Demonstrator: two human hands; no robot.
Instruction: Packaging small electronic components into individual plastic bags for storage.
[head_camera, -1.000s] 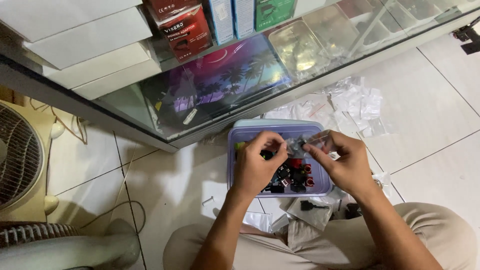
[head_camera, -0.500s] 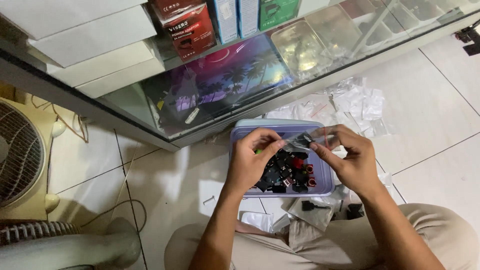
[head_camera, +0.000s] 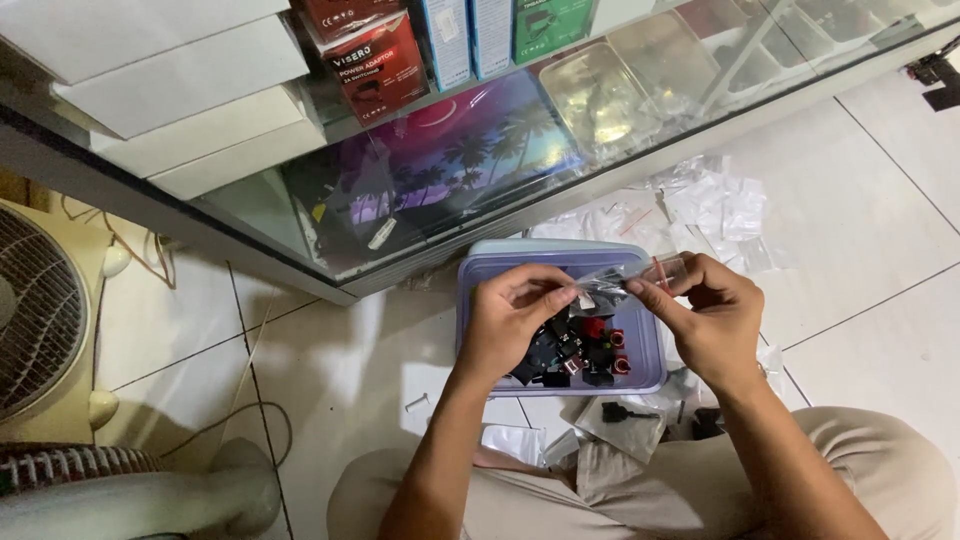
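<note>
The left hand (head_camera: 510, 325) and the right hand (head_camera: 712, 318) together hold a small clear plastic zip bag with a red seal strip (head_camera: 625, 283), stretched level between them. The left-hand fingers (head_camera: 545, 290) are pinched on the bag's left end; the right-hand fingers (head_camera: 650, 297) are pinched on its right part, with the red strip just above the right thumb. A small dark part shows inside the bag between the two sets of fingers; its kind cannot be determined. Directly below the fingers stands a lavender rectangular plastic tub (head_camera: 640, 350), resting on the white tiled floor (head_camera: 880, 230). The tub contains a heap of small black and red electrical components (head_camera: 585, 345), located just under the left-hand fingers. Beyond the right-hand fingers, a loose pile of empty clear plastic bags (head_camera: 710, 200) lies on the floor. Nearer than the fingers, between the tub and the person's beige trousers (head_camera: 880, 470), lie further clear bags with dark parts (head_camera: 620, 420). Farther out, above both hands, a glass display cabinet (head_camera: 470, 170) holds coloured boxes. Well to the left of the left-hand fingers stands a white electric fan (head_camera: 40, 310).
</note>
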